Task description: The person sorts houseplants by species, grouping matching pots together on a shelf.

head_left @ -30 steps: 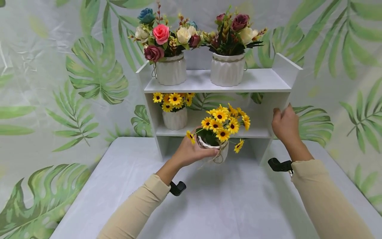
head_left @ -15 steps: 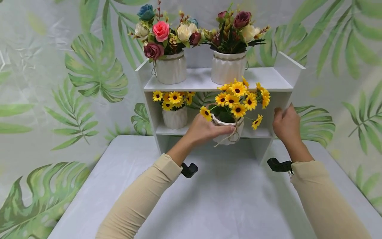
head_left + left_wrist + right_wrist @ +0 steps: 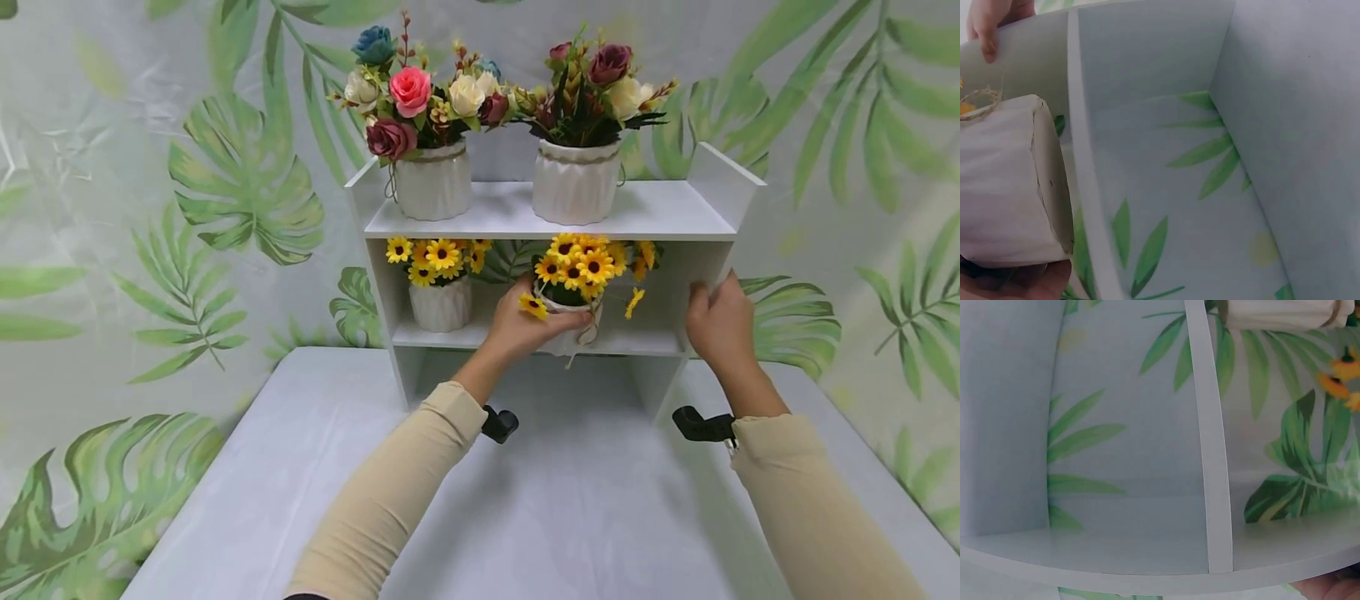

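Observation:
My left hand (image 3: 517,325) grips a white ribbed flowerpot (image 3: 568,343) of yellow artificial sunflowers (image 3: 581,265), thumb across its front below the rim. The pot is at the front edge of the middle shelf (image 3: 648,342), right of centre, with a twine bow on it. In the left wrist view the pot (image 3: 1004,187) shows its flat base near the shelf board's edge (image 3: 1082,150). My right hand (image 3: 722,321) holds the right side panel of the white shelf unit (image 3: 501,208), thumb on the inner side. Its fingers behind the panel are partly hidden.
Another sunflower pot (image 3: 441,305) stands at the left of the middle shelf. On top are two white pots, one of mixed roses (image 3: 433,185), one of dark and cream flowers (image 3: 576,185). The unit stands on a white-covered table (image 3: 570,500) before a leaf-print backdrop (image 3: 247,175).
My left hand has lifted the sunflower pot from in front of the unit, then moved it forward to the middle shelf, beneath the top board. The right hand has stayed on the side panel.

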Motion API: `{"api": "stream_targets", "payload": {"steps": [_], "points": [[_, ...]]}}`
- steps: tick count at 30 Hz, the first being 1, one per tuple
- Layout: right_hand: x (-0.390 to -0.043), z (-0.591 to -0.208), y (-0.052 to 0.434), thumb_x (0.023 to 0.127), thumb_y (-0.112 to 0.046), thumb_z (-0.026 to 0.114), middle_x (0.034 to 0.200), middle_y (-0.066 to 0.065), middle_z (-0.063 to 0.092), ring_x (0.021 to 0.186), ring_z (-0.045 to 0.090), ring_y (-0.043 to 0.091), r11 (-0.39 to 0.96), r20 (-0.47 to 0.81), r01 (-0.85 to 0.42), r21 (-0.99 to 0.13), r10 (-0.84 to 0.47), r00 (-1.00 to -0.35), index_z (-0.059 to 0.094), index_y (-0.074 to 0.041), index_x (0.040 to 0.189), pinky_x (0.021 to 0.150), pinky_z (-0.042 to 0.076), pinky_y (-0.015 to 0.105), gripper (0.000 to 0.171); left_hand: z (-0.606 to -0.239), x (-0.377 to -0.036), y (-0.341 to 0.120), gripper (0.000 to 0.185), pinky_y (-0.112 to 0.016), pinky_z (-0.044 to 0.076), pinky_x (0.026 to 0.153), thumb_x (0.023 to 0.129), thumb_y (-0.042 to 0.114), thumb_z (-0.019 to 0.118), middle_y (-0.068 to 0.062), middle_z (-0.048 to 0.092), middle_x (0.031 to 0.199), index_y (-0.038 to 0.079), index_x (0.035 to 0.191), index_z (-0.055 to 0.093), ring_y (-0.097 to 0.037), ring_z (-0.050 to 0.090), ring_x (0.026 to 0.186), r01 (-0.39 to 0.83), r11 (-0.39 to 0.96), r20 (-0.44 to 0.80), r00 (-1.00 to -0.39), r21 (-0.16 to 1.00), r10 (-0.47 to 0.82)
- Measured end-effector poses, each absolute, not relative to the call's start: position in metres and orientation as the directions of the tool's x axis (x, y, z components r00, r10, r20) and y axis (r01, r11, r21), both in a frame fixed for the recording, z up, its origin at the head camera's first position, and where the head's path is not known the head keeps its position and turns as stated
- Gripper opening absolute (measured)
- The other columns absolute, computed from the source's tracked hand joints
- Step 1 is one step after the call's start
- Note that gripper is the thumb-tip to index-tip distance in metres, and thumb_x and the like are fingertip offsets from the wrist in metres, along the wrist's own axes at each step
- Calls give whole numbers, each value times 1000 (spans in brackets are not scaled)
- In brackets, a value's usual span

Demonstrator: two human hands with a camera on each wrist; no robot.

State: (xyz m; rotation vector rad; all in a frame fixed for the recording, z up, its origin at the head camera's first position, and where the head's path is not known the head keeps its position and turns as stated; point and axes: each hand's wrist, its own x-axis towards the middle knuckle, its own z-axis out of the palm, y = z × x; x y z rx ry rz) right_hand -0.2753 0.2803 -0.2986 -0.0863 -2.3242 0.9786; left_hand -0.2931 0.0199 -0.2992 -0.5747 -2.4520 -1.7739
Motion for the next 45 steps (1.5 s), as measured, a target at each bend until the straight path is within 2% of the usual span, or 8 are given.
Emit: {"api": "stream_targets", "payload": {"steps": [8,12,15,20,26,36,40,45], "points": [[-274,-296,283,102,-16,38,129,40,54,120,52,58,721,527,-176,-670,297,-796,47,12,132,96,42,70,42,-302,-307,30,80,-40,49,105,74,34,87,-3,60,136,18,142,47,-21,57,127,293,232,240,-943,927,230],[-274,-295,283,103,-18,37,131,39,54,121,52,57,719,516,-165,-675,300,-802,46,11,134,97,42,70,43,-305,-316,30,71,-41,49,105,75,36,87,-1,61,136,20,135,54,-21,56,127,236,207,187,-955,949,230],[-274,-294,283,103,-18,37,132,38,54,122,52,56,717,508,-162,-678,298,-808,46,10,135,98,42,70,44,-308,-323,29,65,-41,48,107,75,36,86,1,61,135,22,131,57,-20,57,127,253,200,205,-950,946,234],[-272,-295,283,103,-17,37,133,38,53,124,51,56,722,509,-160,-673,296,-808,45,10,136,100,41,70,44,-310,-331,32,71,-41,45,110,77,37,85,4,57,138,24,137,50,-19,54,131,320,208,262,-928,924,266],[-269,-296,284,103,-17,37,133,38,53,123,51,56,724,512,-157,-672,300,-805,44,11,136,100,41,70,44,-310,-333,37,78,-40,45,110,77,39,84,1,53,144,23,142,45,-19,52,134,276,206,210,-933,939,290],[-268,-294,287,103,-17,38,132,38,54,124,51,55,715,506,-143,-685,326,-798,46,11,134,101,41,68,43,-312,-335,39,71,-40,41,115,83,34,80,4,49,146,26,143,43,-17,47,138,314,165,236,-898,935,372],[-269,-295,288,103,-18,38,133,38,53,125,50,55,703,489,-139,-698,325,-810,46,10,135,101,40,69,44,-313,-329,36,75,-41,42,114,82,37,80,-1,49,148,23,145,42,-20,47,139,310,226,214,-905,924,367],[-259,-296,289,104,-35,39,144,36,44,130,46,53,663,333,-98,-742,239,-912,31,4,150,100,42,68,61,-325,-302,10,90,-49,36,118,86,43,74,-10,34,160,16,157,25,-30,36,147,342,480,240,-935,808,262]]}}
